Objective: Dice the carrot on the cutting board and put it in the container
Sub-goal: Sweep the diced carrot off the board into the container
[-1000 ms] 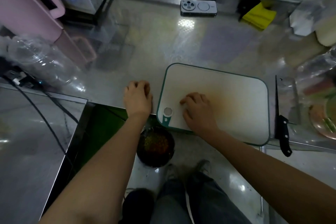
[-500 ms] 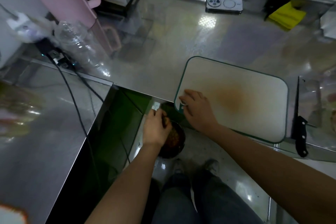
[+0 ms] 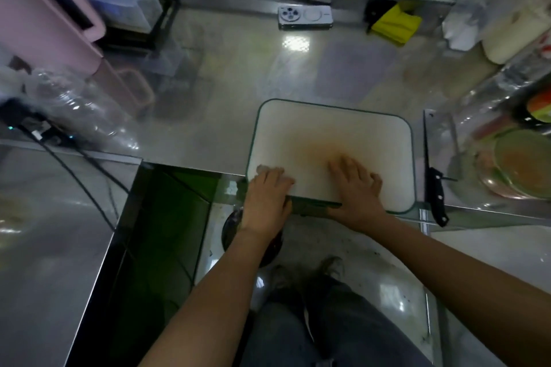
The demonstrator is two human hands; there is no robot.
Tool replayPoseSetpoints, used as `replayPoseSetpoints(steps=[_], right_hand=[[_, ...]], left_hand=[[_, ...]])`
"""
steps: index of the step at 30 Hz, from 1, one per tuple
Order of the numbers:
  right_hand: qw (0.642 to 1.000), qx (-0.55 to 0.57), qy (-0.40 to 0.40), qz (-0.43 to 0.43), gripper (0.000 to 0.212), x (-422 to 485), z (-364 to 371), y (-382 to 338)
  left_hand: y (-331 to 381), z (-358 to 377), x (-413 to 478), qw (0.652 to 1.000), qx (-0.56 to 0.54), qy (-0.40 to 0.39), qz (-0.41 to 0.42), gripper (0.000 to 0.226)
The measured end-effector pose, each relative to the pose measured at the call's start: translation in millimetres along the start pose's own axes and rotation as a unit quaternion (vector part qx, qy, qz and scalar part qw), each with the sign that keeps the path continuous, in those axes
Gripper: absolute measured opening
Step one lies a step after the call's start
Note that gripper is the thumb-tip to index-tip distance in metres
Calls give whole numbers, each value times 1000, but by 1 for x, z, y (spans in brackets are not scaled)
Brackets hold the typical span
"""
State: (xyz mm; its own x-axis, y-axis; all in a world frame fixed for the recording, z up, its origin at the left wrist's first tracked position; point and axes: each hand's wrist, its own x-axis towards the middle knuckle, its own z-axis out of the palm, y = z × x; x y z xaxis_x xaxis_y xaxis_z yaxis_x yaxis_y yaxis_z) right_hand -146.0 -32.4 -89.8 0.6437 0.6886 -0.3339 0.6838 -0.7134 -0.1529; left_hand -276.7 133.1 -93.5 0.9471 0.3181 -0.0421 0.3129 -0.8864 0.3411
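Half a second ago my left hand point(image 3: 267, 199) was down below the edge of the surface point(image 3: 223, 83), at the dark bowl point(image 3: 232, 229). Now it is up on the near-left corner of the cutting board point(image 3: 343, 134). My right hand point(image 3: 356, 188) was at that corner and has slid along to the middle of the near edge.

My right hand lies flat on the board with its fingers straight and spread, holding nothing. My left hand lies over the corner with its fingers slightly bent. The blur keeps me from telling whether it grips the edge or only rests there.

I see no carrot on the board, only an orange stain point(image 3: 325, 149) just beyond my right fingertips. So I judge the dicing done and the pieces already in the bowl, though my left wrist covers most of it and I cannot see inside.

The board's long side runs across me, left to right, and its near edge hangs slightly over the edge of the surface. The bowl sits lower, straight under my left wrist, so the left hand is the nearer one for lifting it. The knife point(image 3: 437, 194) lies just right of the board with its handle toward me, nearer my right hand.
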Motion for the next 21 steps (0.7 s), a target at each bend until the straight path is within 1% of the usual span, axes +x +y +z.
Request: replayPoseSetpoints(steps=[1,3,5,7,13,16,21], right_hand=[[1000,-6,3,5,99,-4,-2,8],[1000,-17,1,-5,92,-9,-4,21],[999,-29,6,-17,88,-8,-4,29],[999,-34,16,-19,88,-2,-5,34],[1000,-3,16,-17,94,20,-14,45],[999,23,-3,-22,101,28,-17,50],[998,51,-11,-26,109,34,-16,56]], left_hand=[[7,2,5,1000,19,-23,9,50],[17,4,14,997,67,-45,13,58],[22,4,22,993,94,-69,21,61],[22,2,29,991,95,-86,23,61],[31,-3,57,987,103,-120,0,62],[34,-4,67,988,94,-122,-20,64],[39,-4,78,989,79,-115,-42,69]])
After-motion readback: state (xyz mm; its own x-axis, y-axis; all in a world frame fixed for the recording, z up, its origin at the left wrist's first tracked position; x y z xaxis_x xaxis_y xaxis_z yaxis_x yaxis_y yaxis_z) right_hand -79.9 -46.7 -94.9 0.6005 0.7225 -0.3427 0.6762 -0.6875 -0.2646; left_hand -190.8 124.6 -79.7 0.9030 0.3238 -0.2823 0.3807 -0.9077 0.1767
